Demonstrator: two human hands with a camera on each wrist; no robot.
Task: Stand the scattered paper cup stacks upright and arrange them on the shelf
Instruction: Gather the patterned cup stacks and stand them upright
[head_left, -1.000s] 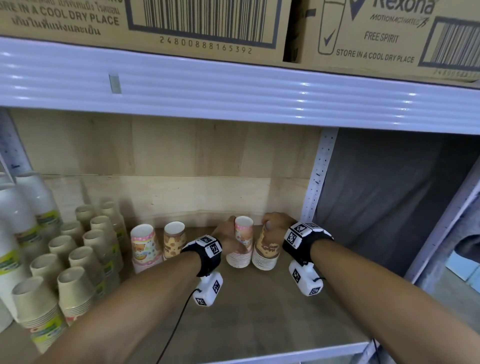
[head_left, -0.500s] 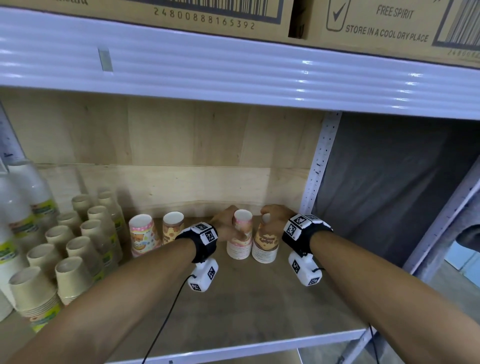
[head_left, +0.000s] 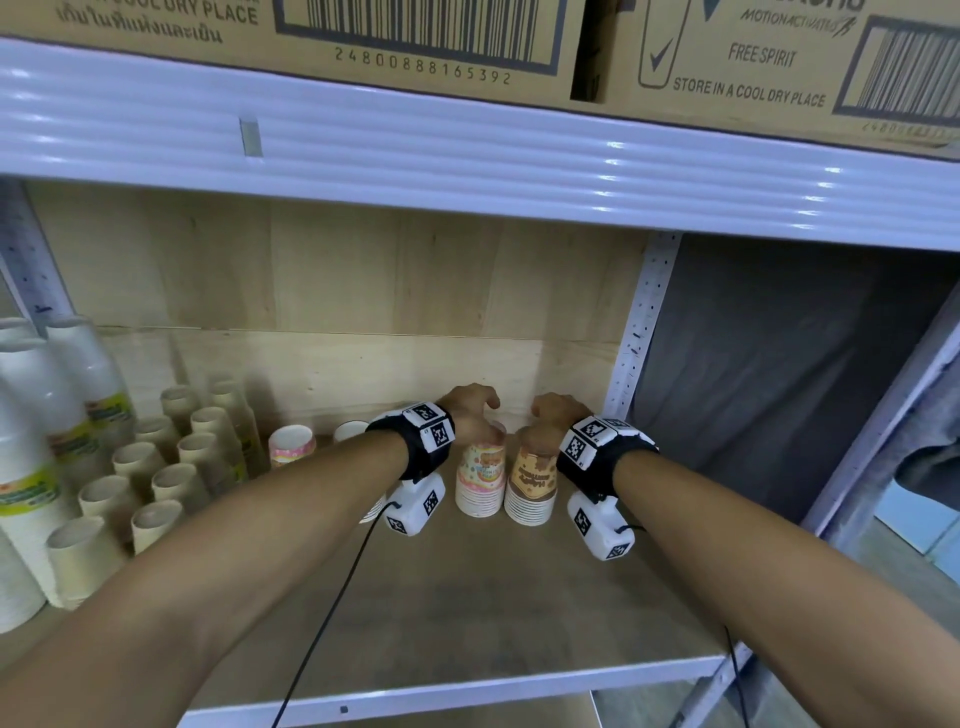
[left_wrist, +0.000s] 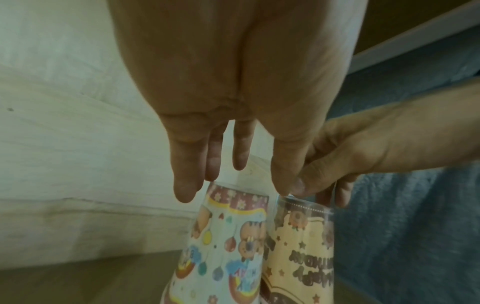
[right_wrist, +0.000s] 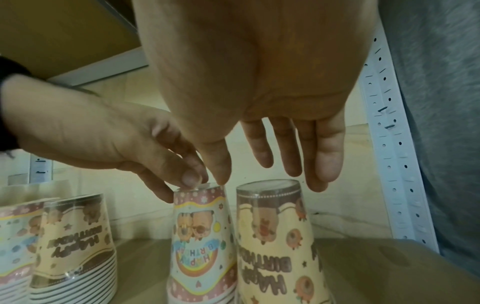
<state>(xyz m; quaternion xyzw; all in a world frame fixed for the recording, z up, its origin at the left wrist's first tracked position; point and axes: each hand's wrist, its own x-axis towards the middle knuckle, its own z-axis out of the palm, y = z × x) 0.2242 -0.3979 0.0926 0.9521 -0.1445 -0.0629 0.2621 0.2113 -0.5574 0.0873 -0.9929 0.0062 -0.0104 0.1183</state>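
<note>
Item: two birthday-print paper cup stacks, each sleeved in clear film, standing mouth-down and touching side by side near the back of the wooden shelf board (head_left: 519, 613), close to the perforated upright (head_left: 641, 332).

- Rainbow-print cup stack (right_wrist: 201, 242), on the left. The left hand (head_left: 470, 415) hangs over its top; fingers (left_wrist: 185, 181) straight and relaxed, tips at or just above the top rim, gripping nothing.
- Tan "Happy Birthday" cup stack (right_wrist: 275, 246), on the right. The right hand (head_left: 553, 421) hovers above it, fingers (right_wrist: 322, 156) spread and loosely extended; whether any tip touches the film I cannot tell.

Handling, as I judge it: nested paper cups are light and easily toppled; walls stiff enough together but crushable under a hard squeeze; the film looks slick, so pinching the top invites slipping. Best taken around the middle of the stack, or steadied with flat fingers on the top.

Also shelved, all upright:
- Two more printed stacks (right_wrist: 70, 246) to the left.
- Plain kraft cup stacks (head_left: 171, 467), mouths up, in rows beyond them.
- Tall white cup stacks (head_left: 62, 415) at far left.

Contents: visible mouth-up cups look empty. Cardboard cartons (head_left: 415, 36) sit on the shelf above, contents unseen.
</note>
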